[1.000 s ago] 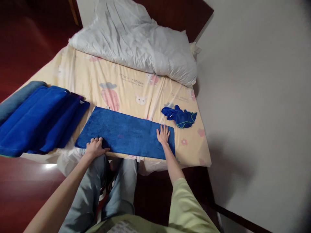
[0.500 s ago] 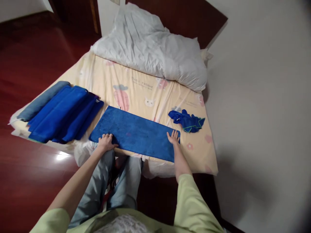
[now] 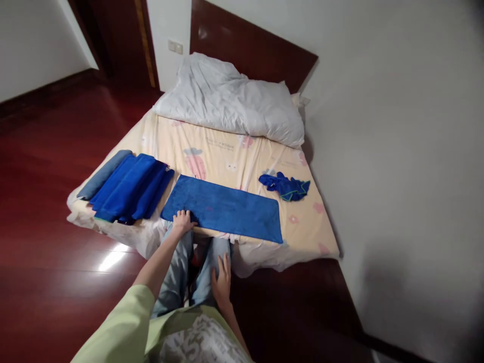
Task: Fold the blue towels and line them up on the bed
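A blue towel [image 3: 234, 210] lies spread flat as a long rectangle along the near edge of the bed. My left hand [image 3: 183, 222] rests on its near left corner area, fingers on the cloth and thumb stretched out to the right. Away from the towel, my right hand [image 3: 222, 277] is down in front of my jeans, fingers extended and holding nothing. Left of the spread towel, several folded blue towels [image 3: 130, 186] lie side by side, overlapping. A crumpled blue cloth with green edging [image 3: 286, 186] sits to the right.
A grey-blue rolled or folded cloth [image 3: 106, 174] borders the folded towels at far left. The bed's patterned yellow sheet [image 3: 223, 161] lies beneath everything. A bunched white quilt [image 3: 234, 101] covers the head end, before a dark headboard [image 3: 249, 40]. A wall [image 3: 397, 151] stands at right.
My right hand has left the towel's right end and moved down and left, in front of my legs. My left hand stays on the towel. The view has tilted up.
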The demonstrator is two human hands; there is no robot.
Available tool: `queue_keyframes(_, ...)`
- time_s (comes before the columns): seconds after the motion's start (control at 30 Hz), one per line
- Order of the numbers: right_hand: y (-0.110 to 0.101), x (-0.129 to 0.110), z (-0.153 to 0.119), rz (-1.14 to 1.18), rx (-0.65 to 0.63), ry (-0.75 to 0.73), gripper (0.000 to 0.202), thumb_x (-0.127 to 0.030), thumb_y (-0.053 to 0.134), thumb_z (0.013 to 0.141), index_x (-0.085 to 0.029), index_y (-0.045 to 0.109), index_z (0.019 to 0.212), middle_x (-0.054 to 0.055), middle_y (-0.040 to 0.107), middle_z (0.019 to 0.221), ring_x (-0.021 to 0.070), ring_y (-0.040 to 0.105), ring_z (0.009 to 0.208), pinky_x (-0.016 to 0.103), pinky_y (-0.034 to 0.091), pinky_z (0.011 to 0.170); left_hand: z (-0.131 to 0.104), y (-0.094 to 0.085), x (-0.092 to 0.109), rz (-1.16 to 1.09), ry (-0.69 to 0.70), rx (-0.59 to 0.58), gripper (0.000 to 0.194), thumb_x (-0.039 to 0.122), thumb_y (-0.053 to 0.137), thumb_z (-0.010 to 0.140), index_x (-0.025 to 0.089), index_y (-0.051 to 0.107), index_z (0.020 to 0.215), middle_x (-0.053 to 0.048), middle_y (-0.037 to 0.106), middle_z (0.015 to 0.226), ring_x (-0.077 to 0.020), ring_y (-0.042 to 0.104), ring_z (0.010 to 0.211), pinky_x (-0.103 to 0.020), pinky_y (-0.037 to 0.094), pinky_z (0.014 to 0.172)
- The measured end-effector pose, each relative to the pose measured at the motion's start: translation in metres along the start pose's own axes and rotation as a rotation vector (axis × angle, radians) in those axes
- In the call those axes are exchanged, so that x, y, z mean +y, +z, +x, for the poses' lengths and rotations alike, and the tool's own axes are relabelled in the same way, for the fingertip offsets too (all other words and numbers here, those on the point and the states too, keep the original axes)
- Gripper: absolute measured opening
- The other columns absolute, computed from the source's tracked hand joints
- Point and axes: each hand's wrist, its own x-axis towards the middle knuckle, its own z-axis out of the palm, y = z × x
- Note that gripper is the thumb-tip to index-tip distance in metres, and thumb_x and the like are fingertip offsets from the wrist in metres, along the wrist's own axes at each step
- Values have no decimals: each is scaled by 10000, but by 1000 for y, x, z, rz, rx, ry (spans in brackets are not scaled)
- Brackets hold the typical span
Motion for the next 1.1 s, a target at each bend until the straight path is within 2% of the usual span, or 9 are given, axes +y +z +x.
queue_keyframes(0.03,-1,-1,-12,-13,2,14,592,-378,439,1022,-339,351,1606,60,279,1687,332,285,1558,609,401,1187,-3,-1,0,8,32,12,525,467,564,914,133,565,1319,-248,563,1372,-383,480,1317,-478,421,1019)
queue_keyframes(0.1,-10,-5,-21,-68,-22,17,570,-347,439,1021,-290,404,1587,68,271,1690,317,285,1560,552,398,1209,-10,-3,0,26,105,14,428,411,501,953,142,593,1274,-223,607,1319,-356,524,1275,-452,426,1002)
queue_keyframes(0.23,-26,-19,-8,-173,-51,35,521,-276,461,1011,-180,514,1521,134,274,1686,313,274,1565,471,343,1246,-32,-3,-2,106,260,48,343,320,419,975,157,653,1166,-182,665,1224,-331,548,1231,-438,419,986)
queue_keyframes(0.4,-27,-38,2,-214,-41,135,527,-275,511,990,-242,521,1516,97,233,1705,324,257,1568,501,335,1232,-66,5,-12,146,355,180,402,345,385,987,155,669,1198,-185,661,1245,-337,531,1235,-448,375,1041)
queue_keyframes(0.57,-32,-47,-10,-262,-46,213,584,-290,528,974,-261,463,1554,91,176,1721,342,223,1573,526,323,1222,-76,3,-14,103,366,204,409,318,378,981,150,686,1191,-184,670,1249,-329,535,1228,-438,356,1058)
queue_keyframes(0.77,-49,-36,-38,-336,-28,341,613,-320,483,989,-260,392,1592,103,161,1727,370,218,1564,538,324,1203,-74,2,-12,82,357,215,418,325,370,976,160,688,1192,-177,679,1233,-335,539,1215,-444,363,1028)
queue_keyframes(1.0,-83,-10,-73,-442,-17,638,748,-393,522,964,-166,277,1634,218,102,1714,470,213,1537,593,354,1148,-75,5,-12,67,364,231,444,325,347,964,136,677,1193,-185,677,1228,-349,531,1218,-458,360,1034)
queue_keyframes(1.1,-92,0,-87,-498,-13,692,811,-400,571,937,-126,258,1633,254,94,1705,487,178,1545,603,298,1177,-77,2,-10,41,354,211,452,316,356,950,139,682,1208,-194,673,1223,-357,524,1229,-471,353,1045)
